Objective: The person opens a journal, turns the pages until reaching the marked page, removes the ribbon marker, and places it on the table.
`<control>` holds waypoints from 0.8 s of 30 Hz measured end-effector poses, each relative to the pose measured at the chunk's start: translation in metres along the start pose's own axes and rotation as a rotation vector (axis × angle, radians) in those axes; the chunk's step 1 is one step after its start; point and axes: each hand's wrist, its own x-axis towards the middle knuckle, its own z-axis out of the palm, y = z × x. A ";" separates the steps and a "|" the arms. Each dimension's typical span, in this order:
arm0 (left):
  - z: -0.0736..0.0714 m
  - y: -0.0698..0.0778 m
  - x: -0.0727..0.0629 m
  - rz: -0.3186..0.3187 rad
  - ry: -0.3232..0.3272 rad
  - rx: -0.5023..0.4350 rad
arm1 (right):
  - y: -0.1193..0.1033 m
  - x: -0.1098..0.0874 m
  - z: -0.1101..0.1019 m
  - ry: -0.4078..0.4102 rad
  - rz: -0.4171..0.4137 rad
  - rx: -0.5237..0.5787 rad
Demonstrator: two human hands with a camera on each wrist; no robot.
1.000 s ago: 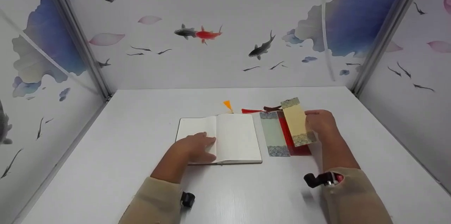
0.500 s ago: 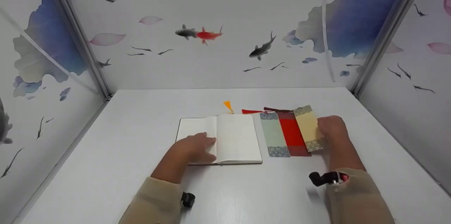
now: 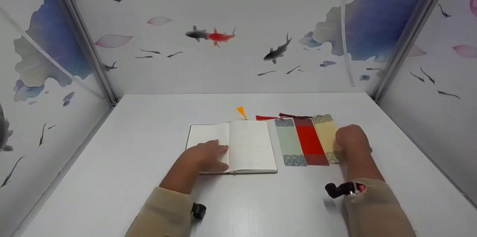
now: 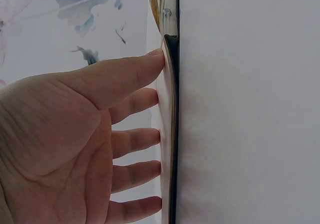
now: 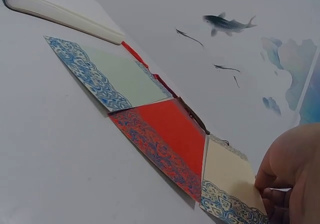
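Observation:
An open notebook [image 3: 253, 147] with blank pages lies mid-table in the head view. My left hand [image 3: 203, 157] rests on its left page; in the left wrist view the straight, spread fingers [image 4: 135, 136] press their tips onto the paper. To the right are three bookmarks in a row: pale green [image 3: 290, 142], red [image 3: 312, 140] and yellow [image 3: 325, 134]. All have patterned bands at their ends. My right hand [image 3: 353, 140] pinches the right edge of the yellow bookmark, which lies alongside the red one. In the right wrist view, curled fingers [image 5: 277, 196] show at that edge.
Behind the notebook an orange tassel [image 3: 241, 112] sticks out. A red tassel [image 3: 266, 117] and a dark red tassel [image 3: 294, 115] lie at the bookmarks' far ends. White panels [image 3: 231, 73] painted with fish enclose the table [image 3: 149, 117] at the back and sides.
My right hand has moved right and down with the yellow bookmark, from over the red one to flat beside it. The red bookmark is now uncovered. My left hand stayed on the page.

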 end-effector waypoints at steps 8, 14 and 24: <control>0.000 0.000 -0.001 -0.006 -0.002 -0.011 | -0.019 -0.006 0.004 0.076 0.146 0.378; -0.002 0.000 -0.002 0.035 -0.015 0.011 | -0.040 -0.013 0.001 0.115 0.082 0.407; -0.002 0.001 -0.003 0.024 -0.012 0.000 | -0.084 -0.039 -0.010 0.139 -0.071 0.518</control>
